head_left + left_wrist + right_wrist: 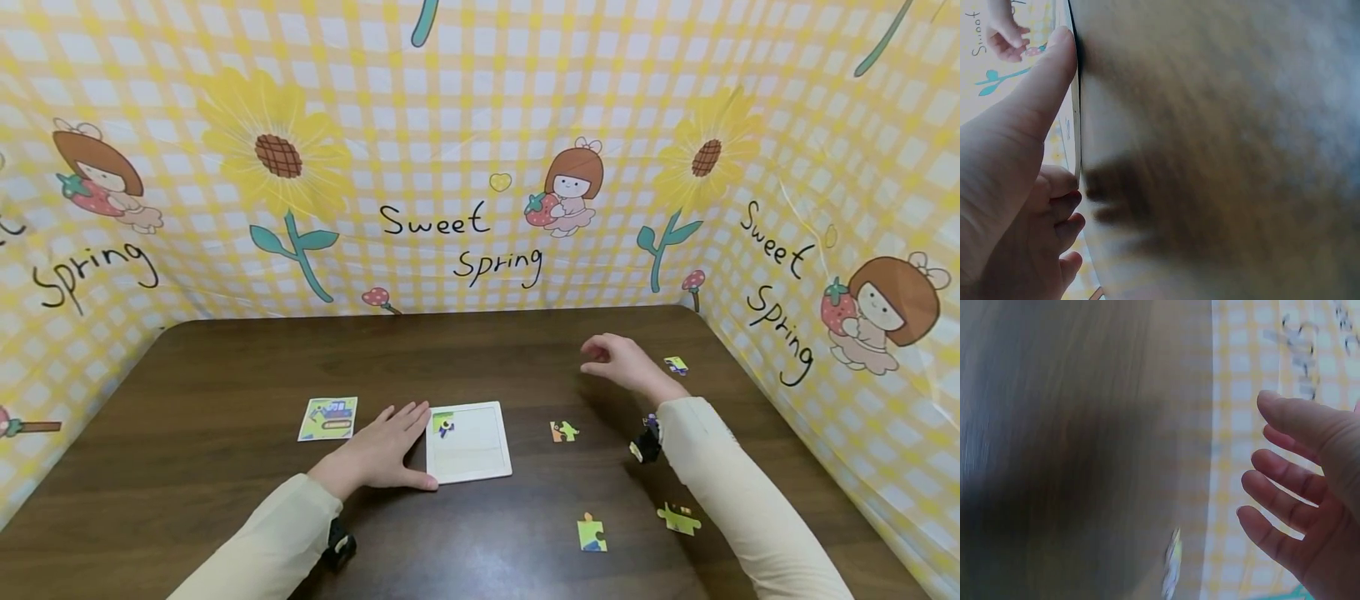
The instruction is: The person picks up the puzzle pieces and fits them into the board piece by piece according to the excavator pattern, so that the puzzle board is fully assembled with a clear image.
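Note:
A white square puzzle tray [468, 450] lies mid-table in the head view, one green piece [443, 424] in its upper left corner. My left hand [384, 446] rests flat at the tray's left edge, fingers spread, thumb by the lower left corner; the left wrist view has the hand [1022, 162] against the tray's edge. Raised above the table to the right of the tray, my right hand [622, 362] has loosely bent fingers and nothing in them. In the right wrist view the same hand [1304, 481] is empty, with a piece [1172, 565] on the table below.
Loose pieces lie right of the tray: an orange and green one [564, 431], a green and blue one [592, 533], a green one [678, 519] and one near the right edge [676, 365]. A picture card [327, 418] lies left. Patterned cloth [450, 150] stands behind the table.

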The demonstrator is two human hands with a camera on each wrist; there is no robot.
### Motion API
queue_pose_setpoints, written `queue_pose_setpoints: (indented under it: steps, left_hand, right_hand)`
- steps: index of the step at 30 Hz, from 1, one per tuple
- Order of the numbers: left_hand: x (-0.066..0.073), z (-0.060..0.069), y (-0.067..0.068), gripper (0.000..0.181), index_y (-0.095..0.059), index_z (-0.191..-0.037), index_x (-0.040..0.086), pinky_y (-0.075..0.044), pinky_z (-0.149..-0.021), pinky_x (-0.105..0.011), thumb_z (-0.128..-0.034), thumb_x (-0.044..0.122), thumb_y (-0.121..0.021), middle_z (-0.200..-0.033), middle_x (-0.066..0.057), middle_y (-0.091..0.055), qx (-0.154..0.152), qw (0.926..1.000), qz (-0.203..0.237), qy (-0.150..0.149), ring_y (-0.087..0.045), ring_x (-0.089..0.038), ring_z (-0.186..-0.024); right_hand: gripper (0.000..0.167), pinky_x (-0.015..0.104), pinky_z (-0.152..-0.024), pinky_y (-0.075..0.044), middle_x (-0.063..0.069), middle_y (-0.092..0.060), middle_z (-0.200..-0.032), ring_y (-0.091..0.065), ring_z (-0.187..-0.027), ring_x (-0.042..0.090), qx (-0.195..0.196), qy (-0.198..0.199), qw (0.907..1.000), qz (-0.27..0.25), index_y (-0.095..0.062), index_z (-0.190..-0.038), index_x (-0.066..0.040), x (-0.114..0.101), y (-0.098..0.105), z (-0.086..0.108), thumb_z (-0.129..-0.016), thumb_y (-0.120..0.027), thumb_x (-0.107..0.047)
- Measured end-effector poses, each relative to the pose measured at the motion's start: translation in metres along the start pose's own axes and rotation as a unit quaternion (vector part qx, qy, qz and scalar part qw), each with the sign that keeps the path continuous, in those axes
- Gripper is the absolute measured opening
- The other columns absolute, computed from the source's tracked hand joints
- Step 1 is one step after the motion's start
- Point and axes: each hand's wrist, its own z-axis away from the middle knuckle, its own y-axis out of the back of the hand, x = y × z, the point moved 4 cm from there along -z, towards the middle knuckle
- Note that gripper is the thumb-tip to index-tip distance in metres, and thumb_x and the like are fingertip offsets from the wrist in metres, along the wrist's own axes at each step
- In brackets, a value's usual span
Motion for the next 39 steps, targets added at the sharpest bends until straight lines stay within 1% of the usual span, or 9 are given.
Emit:
queue_pose_setpoints:
  steps: [5,9,13,16,21,23,29,34,39]
  left_hand:
    - [-0.001,0.000,0.000,0.102,-0.028,-0.141,-0.006,-0.013,-0.106,-0.052,-0.0753,0.065,-0.060,-0.147,-0.020,-0.023,-0.002,1.0000,-0.002,0.003,-0.019,-0.035,-0.135]
    - [-0.002,-0.001,-0.001,0.103,-0.027,-0.142,-0.006,-0.013,-0.106,-0.052,-0.0752,0.066,-0.058,-0.147,-0.020,-0.022,-0.005,1.0000,-0.001,0.005,-0.018,-0.034,-0.135]
    - [-0.003,0.000,-0.001,0.102,-0.027,-0.142,-0.005,-0.013,-0.106,-0.052,-0.0752,0.066,-0.059,-0.147,-0.020,-0.023,-0.005,1.0000,-0.002,0.007,-0.018,-0.034,-0.135]
    - [-0.002,0.000,-0.001,0.102,-0.028,-0.141,-0.006,-0.013,-0.106,-0.052,-0.0751,0.065,-0.060,-0.147,-0.020,-0.023,-0.004,1.0000,-0.002,0.007,-0.018,-0.034,-0.135]
    - [-0.001,0.000,0.000,0.102,-0.028,-0.141,-0.006,-0.013,-0.106,-0.052,-0.0751,0.065,-0.060,-0.147,-0.020,-0.023,-0.004,1.0000,-0.002,0.006,-0.018,-0.035,-0.135]
    - [-0.001,0.000,0.000,0.102,-0.028,-0.141,-0.006,-0.013,-0.106,-0.052,-0.0752,0.065,-0.060,-0.147,-0.020,-0.024,-0.002,1.0000,-0.004,0.004,-0.019,-0.035,-0.135]
    - [-0.001,0.000,0.000,0.102,-0.027,-0.141,-0.006,-0.014,-0.106,-0.051,-0.0756,0.065,-0.059,-0.147,-0.020,-0.023,-0.003,1.0000,-0.006,0.002,-0.019,-0.035,-0.135]
    - [-0.001,-0.001,-0.001,0.103,-0.027,-0.142,-0.006,-0.014,-0.106,-0.051,-0.0752,0.066,-0.059,-0.147,-0.020,-0.022,-0.005,1.0000,-0.004,0.006,-0.018,-0.034,-0.135]
    - [-0.002,-0.001,-0.002,0.103,-0.027,-0.142,-0.005,-0.013,-0.106,-0.051,-0.0749,0.066,-0.058,-0.147,-0.019,-0.023,-0.005,1.0000,-0.004,0.007,-0.018,-0.034,-0.135]
  right_hand:
    - [0.029,0.042,-0.075,-0.044,0.014,-0.060,-0.094,-0.054,-0.085,0.026,0.005,-0.026,0.9996,0.006,-0.060,-0.107,0.005,0.030,0.007,0.006,-0.084,-0.067,-0.013]
    - [0.030,0.044,-0.075,-0.043,0.015,-0.059,-0.093,-0.053,-0.085,0.028,0.011,-0.046,0.9989,0.004,-0.059,-0.106,0.006,0.049,0.011,0.011,-0.084,-0.067,-0.012]
    - [0.031,0.044,-0.074,-0.043,0.014,-0.058,-0.090,-0.053,-0.083,0.028,0.004,-0.068,0.9977,0.009,-0.058,-0.107,0.007,0.066,0.013,0.014,-0.084,-0.067,-0.012]
    - [0.033,0.042,-0.072,-0.042,0.013,-0.056,-0.088,-0.051,-0.080,0.026,-0.008,-0.082,0.9965,0.016,-0.058,-0.108,0.008,0.075,0.014,0.016,-0.083,-0.068,-0.012]
    - [0.033,0.043,-0.073,-0.042,0.013,-0.055,-0.087,-0.049,-0.079,0.026,-0.021,-0.088,0.9955,0.028,-0.058,-0.108,0.009,0.081,0.017,0.017,-0.082,-0.068,-0.009]
    - [0.033,0.043,-0.073,-0.042,0.013,-0.055,-0.087,-0.049,-0.079,0.027,-0.024,-0.082,0.9958,0.034,-0.058,-0.108,0.011,0.081,0.018,0.017,-0.082,-0.067,-0.007]
    - [0.027,0.038,-0.067,-0.039,0.009,-0.051,-0.080,-0.046,-0.074,0.024,-0.033,-0.074,0.9949,0.060,-0.059,-0.105,0.012,0.083,0.018,0.016,-0.082,-0.063,-0.002]
    - [0.019,0.035,-0.064,-0.039,0.008,-0.052,-0.078,-0.046,-0.071,0.022,-0.035,-0.086,0.9940,0.058,-0.062,-0.098,0.009,0.083,0.018,0.015,-0.082,-0.063,-0.002]
    - [0.010,0.032,-0.060,-0.039,0.006,-0.052,-0.075,-0.047,-0.067,0.020,-0.038,-0.095,0.9940,0.040,-0.061,-0.089,0.004,0.084,0.017,0.016,-0.082,-0.064,-0.004]
